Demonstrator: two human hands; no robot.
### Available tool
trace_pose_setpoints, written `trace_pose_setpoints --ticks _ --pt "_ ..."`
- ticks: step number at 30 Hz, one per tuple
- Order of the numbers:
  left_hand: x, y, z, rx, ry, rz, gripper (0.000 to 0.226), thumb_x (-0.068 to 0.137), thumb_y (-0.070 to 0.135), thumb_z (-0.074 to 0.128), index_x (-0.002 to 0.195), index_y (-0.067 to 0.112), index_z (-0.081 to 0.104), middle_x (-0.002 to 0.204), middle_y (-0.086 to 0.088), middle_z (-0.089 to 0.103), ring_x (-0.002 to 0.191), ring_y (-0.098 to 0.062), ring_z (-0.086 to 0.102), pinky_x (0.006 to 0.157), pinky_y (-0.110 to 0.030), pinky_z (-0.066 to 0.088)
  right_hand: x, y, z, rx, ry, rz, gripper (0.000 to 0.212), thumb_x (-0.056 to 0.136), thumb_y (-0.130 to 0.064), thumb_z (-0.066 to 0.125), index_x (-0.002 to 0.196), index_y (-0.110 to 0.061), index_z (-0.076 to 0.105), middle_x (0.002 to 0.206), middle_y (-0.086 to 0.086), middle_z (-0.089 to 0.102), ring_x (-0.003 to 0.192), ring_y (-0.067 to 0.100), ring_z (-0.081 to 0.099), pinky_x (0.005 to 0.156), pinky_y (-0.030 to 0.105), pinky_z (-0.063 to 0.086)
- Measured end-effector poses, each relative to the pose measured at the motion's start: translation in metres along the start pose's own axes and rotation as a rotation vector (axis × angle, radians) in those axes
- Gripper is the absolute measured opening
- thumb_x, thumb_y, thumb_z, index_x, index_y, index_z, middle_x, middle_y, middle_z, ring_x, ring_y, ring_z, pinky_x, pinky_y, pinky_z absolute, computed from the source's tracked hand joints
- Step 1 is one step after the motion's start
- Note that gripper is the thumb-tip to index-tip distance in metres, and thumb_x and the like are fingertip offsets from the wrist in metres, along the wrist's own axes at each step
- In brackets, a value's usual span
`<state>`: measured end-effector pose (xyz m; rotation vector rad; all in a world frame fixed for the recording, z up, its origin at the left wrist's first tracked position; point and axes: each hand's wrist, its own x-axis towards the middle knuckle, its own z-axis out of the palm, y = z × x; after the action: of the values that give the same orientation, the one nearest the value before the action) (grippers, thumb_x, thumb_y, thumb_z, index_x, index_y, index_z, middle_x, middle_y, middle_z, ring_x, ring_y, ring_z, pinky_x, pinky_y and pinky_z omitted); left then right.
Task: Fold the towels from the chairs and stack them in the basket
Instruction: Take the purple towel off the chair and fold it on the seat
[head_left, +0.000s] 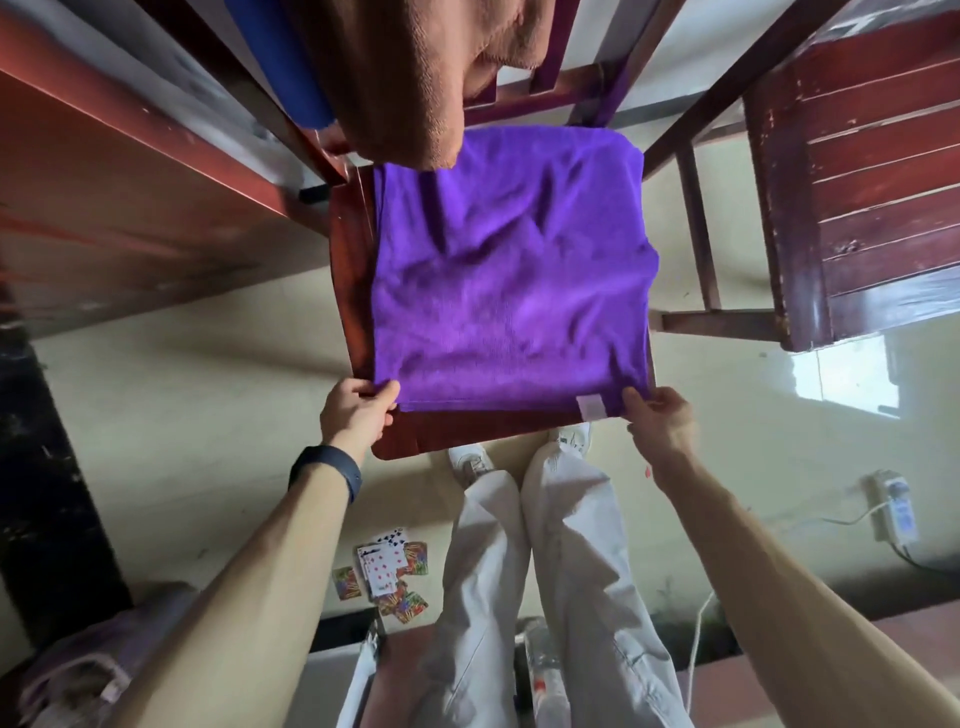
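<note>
Purple cloth is lying spread over the seat of a dark red wooden chair (353, 291), and it is covering nearly the whole seat: this is the purple towel (511, 280), rumpled with soft creases and showing a small pale label (591, 406) at its near edge. From the head camera, a person is standing right at the chair and looking down on it. The left hand (358, 410) is pinching the towel's near left corner between thumb and fingers, just above the front rail of the seat. The right hand (660, 423) is pinching the near right corner beside the label, fingers closed on the fabric. Both forearms are reaching in from the bottom of the view, and a dark band (327, 467) is sitting on the left wrist.

Over the chair back a brown towel (410, 83) is hanging, its lower edge touching the far left corner of the purple one, and a strip of blue cloth (280, 57) is showing just behind it on the left. A second wooden chair (857, 171) is standing well to the right.

Below, pale trousers (545, 571) and white shoes (470, 460) are showing under the seat's front edge. Playing cards (387, 571) are lying scattered on the cream floor near the left leg, and a white power strip (896, 506) with its cord is lying on the floor to the right. No basket is showing clearly in this view
</note>
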<state>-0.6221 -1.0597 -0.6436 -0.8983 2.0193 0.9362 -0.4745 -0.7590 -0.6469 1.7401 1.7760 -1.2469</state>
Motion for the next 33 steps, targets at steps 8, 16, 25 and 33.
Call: trace_pose_setpoints --ticks 8,16,25,33 --pt "-0.007 -0.001 0.019 0.381 0.163 -0.006 0.041 0.084 0.051 0.065 0.107 0.018 0.065 0.11 -0.011 0.07 0.104 -0.034 0.065 0.086 -0.034 0.049 0.0 -0.005 0.02 -0.17 0.181 0.004 0.038 0.093 -0.034 0.061 0.112 -0.002 0.055 0.11 0.019 0.065 0.112 0.038 0.057 0.097 0.044 0.045" --pt "-0.033 0.001 0.042 0.262 0.249 0.034 0.018 0.091 0.032 0.06 0.104 0.02 0.057 0.098 -0.01 0.066 0.099 -0.037 0.062 0.073 -0.032 0.04 0.063 0.052 0.025 -0.038 0.009 0.114 0.051 0.052 -0.072 0.047 0.08 -0.029 0.048 0.097 0.012 0.073 0.093 0.04 0.071 0.089 0.055 0.056" --pt "-0.022 -0.018 0.026 0.361 0.162 0.161 0.026 0.088 0.035 0.056 0.109 0.021 0.061 0.1 -0.01 0.07 0.094 -0.035 0.066 0.076 -0.033 0.05 0.001 0.0 0.006 -0.302 0.087 0.007 0.036 0.091 -0.043 0.061 0.118 -0.02 0.066 0.103 0.005 0.072 0.093 0.043 0.069 0.087 0.054 0.056" --pt "-0.025 -0.014 0.006 -0.266 0.005 -0.125 0.013 0.083 0.018 0.072 0.095 0.012 0.071 0.078 0.002 0.069 0.062 -0.005 0.061 0.062 -0.02 0.051 -0.004 0.012 -0.003 0.042 0.134 0.044 0.029 0.077 -0.046 0.068 0.081 -0.018 0.07 0.075 0.005 0.072 0.079 0.031 0.069 0.082 0.042 0.057"
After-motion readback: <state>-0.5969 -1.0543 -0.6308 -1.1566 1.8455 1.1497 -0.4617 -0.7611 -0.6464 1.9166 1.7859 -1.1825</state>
